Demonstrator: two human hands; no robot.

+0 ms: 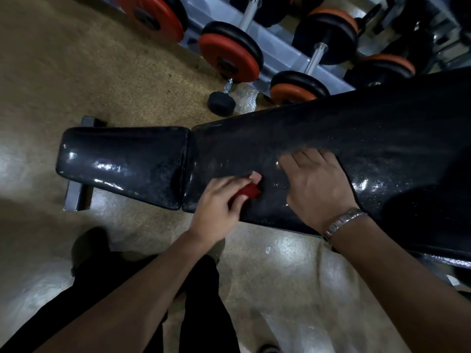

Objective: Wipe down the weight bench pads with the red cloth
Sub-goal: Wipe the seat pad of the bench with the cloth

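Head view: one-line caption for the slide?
Left hand grips the red cloth on the long bench pad; right hand rests flat beside it.

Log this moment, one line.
left hand grips red cloth on back pad | right hand rests on back pad | seat pad untouched

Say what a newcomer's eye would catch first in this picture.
First, the two hands at the centre: the left hand grips a small red cloth on the long black back pad, and the right hand rests open beside it. Next come the glossy seat pad to the left and the orange-plated dumbbells on the rack along the top.
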